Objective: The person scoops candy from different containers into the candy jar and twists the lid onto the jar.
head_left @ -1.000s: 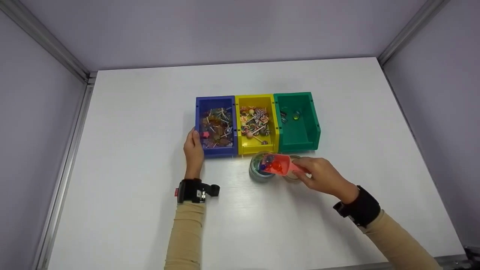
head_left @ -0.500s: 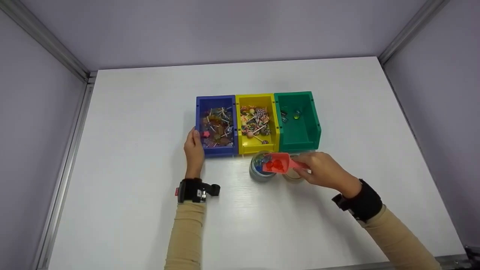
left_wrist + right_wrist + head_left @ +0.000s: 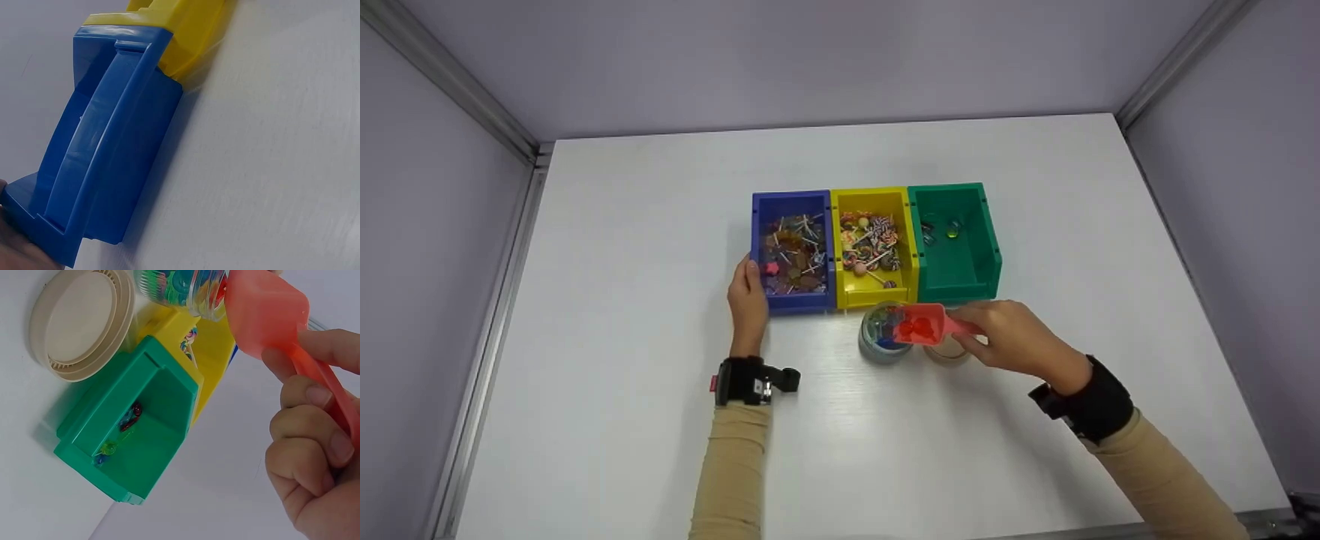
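Note:
My right hand [image 3: 1009, 337] grips the handle of a red plastic scoop [image 3: 931, 322], its fingers curled round it in the right wrist view. Red pieces show in the scoop, whose front edge is over the mouth of a glass jar [image 3: 876, 349]. Through the jar's glass, multicoloured pieces are visible in the right wrist view. My left hand [image 3: 748, 304] holds the left side wall of the blue bin [image 3: 799, 304] near its front corner, thumb at the rim; most of that hand is outside the left wrist view. Small lollipops and clear coloured pieces lie in the blue bin.
Joined to the blue bin are a yellow bin [image 3: 877, 298] with striped lollipops and a green bin [image 3: 960, 274] with several glassy pieces. A beige lid [image 3: 79, 320] lies beside the jar, partly under the scoop in the head view. Walls enclose the white table [image 3: 615, 315].
The scoop has moved slightly right and its blue and clear pieces near the lip have gone towards the jar; red ones still show in it. My left hand stays in place.

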`<state>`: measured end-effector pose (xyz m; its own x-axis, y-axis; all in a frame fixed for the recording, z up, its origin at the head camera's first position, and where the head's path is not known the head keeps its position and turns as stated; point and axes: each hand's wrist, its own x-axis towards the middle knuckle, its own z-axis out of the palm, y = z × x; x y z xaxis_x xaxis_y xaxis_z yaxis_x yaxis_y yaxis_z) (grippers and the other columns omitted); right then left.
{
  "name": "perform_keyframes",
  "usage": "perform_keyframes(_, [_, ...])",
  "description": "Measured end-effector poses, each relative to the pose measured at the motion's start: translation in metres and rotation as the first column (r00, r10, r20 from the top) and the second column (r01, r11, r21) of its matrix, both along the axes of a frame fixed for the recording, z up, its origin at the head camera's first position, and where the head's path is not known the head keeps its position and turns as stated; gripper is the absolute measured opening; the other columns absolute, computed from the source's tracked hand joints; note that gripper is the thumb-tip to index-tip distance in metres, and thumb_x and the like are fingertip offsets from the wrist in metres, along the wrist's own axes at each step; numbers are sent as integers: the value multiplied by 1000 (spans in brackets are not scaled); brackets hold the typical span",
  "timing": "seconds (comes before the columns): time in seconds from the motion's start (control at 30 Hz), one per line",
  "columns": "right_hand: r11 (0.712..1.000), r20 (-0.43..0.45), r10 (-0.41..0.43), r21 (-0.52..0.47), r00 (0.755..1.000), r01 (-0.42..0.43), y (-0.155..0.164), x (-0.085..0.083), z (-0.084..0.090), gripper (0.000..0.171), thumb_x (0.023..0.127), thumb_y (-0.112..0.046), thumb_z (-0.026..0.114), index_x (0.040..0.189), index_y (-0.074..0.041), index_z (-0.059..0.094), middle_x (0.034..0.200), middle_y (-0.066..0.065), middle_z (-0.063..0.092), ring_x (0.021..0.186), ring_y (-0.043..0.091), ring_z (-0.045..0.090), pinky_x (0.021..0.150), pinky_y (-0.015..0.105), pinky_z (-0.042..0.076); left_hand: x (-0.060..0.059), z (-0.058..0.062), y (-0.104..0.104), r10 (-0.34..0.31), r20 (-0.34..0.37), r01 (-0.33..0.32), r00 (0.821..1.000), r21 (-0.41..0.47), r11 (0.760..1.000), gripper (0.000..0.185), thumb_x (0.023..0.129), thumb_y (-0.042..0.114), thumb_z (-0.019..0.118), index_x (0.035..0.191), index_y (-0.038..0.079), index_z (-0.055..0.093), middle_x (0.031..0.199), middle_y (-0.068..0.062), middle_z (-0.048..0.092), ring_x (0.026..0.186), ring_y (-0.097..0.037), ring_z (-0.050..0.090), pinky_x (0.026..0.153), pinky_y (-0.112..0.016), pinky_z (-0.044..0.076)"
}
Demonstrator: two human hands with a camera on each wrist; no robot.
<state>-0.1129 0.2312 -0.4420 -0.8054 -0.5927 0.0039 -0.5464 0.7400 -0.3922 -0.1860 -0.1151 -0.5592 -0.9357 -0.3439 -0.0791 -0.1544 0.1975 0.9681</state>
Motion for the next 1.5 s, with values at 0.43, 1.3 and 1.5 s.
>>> perform_keyframes(0.43, [998, -32, 39, 42, 999, -37, 3, -1, 9, 20, 86, -15, 71, 100, -2, 73, 89, 10, 77, 73, 21, 71, 68, 34, 62, 2, 3, 0, -19, 15, 19, 1000, 15, 1000, 44, 106, 21, 34, 140, -5, 44, 144, -24, 49, 140, -33, 42, 119, -43, 35])
perform_keyframes(1.3, [998, -13, 6, 58, 1000, -5, 5, 0, 11, 21, 86, -16, 71, 102, -2, 73, 90, 10, 76, 75, 21, 71, 72, 36, 62, 1, -1, 0, -33, 25, 32, 999, 35, 999, 45, 107, 22, 32, 142, -3, 43, 146, -21, 48, 142, -31, 40, 121, -41, 32])
perform_keyframes(1.5, [999, -54, -7, 36, 999, 9, 10, 1, 12, 19, 84, -12, 72, 99, -1, 72, 85, 10, 75, 71, 19, 67, 68, 35, 61, 1, 1, -1, -36, 35, 34, 999, 48, 998, 45, 107, 24, 32, 142, -3, 41, 147, -20, 47, 142, -30, 40, 121, -41, 33])
